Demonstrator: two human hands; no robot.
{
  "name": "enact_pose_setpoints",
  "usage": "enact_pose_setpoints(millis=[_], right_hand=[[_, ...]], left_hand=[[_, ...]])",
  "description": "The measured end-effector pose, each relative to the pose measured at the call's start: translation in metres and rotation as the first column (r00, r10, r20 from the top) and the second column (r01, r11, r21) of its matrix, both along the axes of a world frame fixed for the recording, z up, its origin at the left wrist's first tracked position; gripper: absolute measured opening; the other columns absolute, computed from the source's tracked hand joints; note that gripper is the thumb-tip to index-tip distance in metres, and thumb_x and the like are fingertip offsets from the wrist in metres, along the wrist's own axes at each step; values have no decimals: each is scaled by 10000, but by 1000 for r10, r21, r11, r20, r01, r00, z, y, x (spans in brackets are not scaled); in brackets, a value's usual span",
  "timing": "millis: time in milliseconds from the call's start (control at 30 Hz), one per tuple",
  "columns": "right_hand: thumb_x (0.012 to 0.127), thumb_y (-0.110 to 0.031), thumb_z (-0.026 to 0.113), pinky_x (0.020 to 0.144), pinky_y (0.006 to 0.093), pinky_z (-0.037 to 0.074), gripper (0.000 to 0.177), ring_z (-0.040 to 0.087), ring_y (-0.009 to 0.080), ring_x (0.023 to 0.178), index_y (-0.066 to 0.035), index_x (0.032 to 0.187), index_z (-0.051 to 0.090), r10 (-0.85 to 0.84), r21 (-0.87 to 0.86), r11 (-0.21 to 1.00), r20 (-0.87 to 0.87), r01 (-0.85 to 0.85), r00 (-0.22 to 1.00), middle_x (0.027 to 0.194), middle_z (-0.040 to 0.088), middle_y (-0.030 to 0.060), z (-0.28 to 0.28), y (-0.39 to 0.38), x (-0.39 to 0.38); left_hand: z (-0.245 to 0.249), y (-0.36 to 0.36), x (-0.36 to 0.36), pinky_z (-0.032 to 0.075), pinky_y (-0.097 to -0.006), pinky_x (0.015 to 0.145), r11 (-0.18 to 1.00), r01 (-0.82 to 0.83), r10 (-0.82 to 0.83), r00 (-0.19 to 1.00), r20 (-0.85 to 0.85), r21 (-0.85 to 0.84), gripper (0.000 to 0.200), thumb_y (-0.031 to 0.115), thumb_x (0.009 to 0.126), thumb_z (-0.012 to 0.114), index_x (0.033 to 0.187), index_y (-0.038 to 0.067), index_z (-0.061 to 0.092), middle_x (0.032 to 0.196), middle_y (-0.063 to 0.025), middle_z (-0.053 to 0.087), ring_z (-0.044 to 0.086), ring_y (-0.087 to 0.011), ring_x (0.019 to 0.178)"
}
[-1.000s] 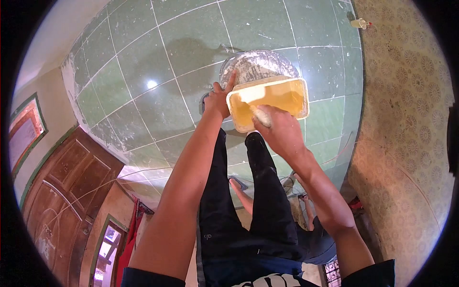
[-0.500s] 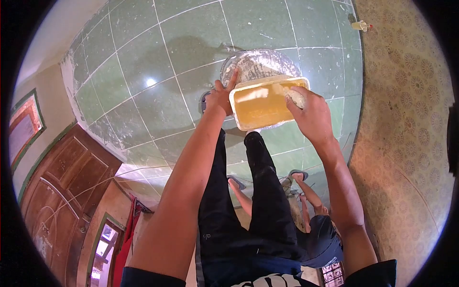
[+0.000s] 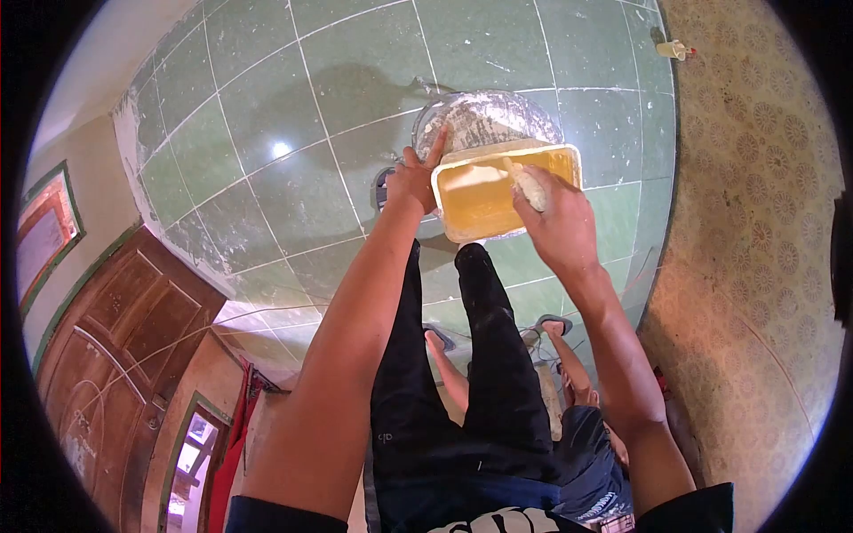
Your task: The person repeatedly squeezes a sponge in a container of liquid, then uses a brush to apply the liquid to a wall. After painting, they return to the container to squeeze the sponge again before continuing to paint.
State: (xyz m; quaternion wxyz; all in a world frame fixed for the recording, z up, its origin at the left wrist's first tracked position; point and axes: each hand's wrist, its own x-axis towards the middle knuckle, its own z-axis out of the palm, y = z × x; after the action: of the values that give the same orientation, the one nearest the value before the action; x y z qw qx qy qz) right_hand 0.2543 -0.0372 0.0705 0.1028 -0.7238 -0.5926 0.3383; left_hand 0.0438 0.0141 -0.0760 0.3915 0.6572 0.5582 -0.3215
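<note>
A yellow rectangular tub (image 3: 480,209) with a pale rim sits over a round grey basin (image 3: 498,115) crusted with white. My left hand (image 3: 411,185) holds the tub at its left side, index finger stretched out toward the basin. Above the tub's right half, my right hand (image 3: 564,222) is closed around a pale, rough, sponge-like lump (image 3: 531,190). One narrow end of the lump points up and left over the tub. I cannot make out its exact kind. Part of it is hidden by my fingers.
Green floor tiles (image 3: 364,84) with white smears surround the basin. A patterned tan floor covering (image 3: 746,222) lies to the right, with a small pale bottle-like object (image 3: 673,50) at its edge. Behind my legs is another person (image 3: 591,453). A brown wooden door (image 3: 133,329) stands at left.
My right hand has moved left with the pale lump, from the tub's right end toward its middle. My left hand stays at the tub's side. The person behind has shifted slightly.
</note>
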Motion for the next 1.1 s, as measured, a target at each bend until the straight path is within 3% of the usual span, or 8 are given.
enact_pose_setpoints(millis=[67, 433, 700, 767, 1100], right_hand=[[977, -270, 692, 871, 518, 570, 374, 716, 444, 980, -8, 1243, 701, 27, 64, 998, -24, -26, 999, 1093, 732, 248, -5, -3, -12], [970, -252, 706, 791, 522, 584, 300, 718, 436, 885, -23, 1160, 669, 129, 23, 992, -110, -127, 985, 989, 723, 218, -5, -19, -61], [958, -329, 711, 875, 532, 568, 371, 715, 449, 955, -41, 1189, 724, 86, -145, 984, -107, -101, 991, 1078, 743, 244, 0, -16, -12], [952, -332, 723, 872, 518, 572, 394, 716, 446, 970, -38, 1214, 725, 55, -169, 984, -30, -59, 998, 1062, 746, 246, 2, -13, 3], [946, -284, 726, 849, 503, 575, 378, 712, 452, 997, -19, 1215, 728, -1, 1, 1000, 71, 0, 997, 1108, 737, 266, 4, 12, 31]], left_hand=[[-2, -1, -2, 593, -529, 947, 1000, 2, -3, 1000, 30, 30, 1132, 376, 978, 707, 1655, 487, -195, 1496, -289, 444, 677, -475, 1194], [-10, -10, -8, 586, -558, 935, 996, -26, 18, 996, 93, 90, 1154, 362, 949, 741, 1666, 488, -155, 1488, -306, 444, 678, -492, 1171], [-5, -3, -3, 585, -543, 962, 1000, -8, 7, 999, 35, 23, 1201, 357, 947, 751, 1648, 484, -214, 1510, -283, 434, 670, -480, 1206], [-6, -3, -2, 583, -534, 976, 1000, 15, -15, 1000, 1, 16, 1209, 375, 946, 750, 1641, 481, -234, 1522, -275, 424, 662, -472, 1232], [-2, -2, 0, 574, -536, 997, 1000, -8, 8, 1000, -1, 25, 1275, 378, 898, 811, 1646, 487, -216, 1518, -260, 422, 651, -460, 1259]])
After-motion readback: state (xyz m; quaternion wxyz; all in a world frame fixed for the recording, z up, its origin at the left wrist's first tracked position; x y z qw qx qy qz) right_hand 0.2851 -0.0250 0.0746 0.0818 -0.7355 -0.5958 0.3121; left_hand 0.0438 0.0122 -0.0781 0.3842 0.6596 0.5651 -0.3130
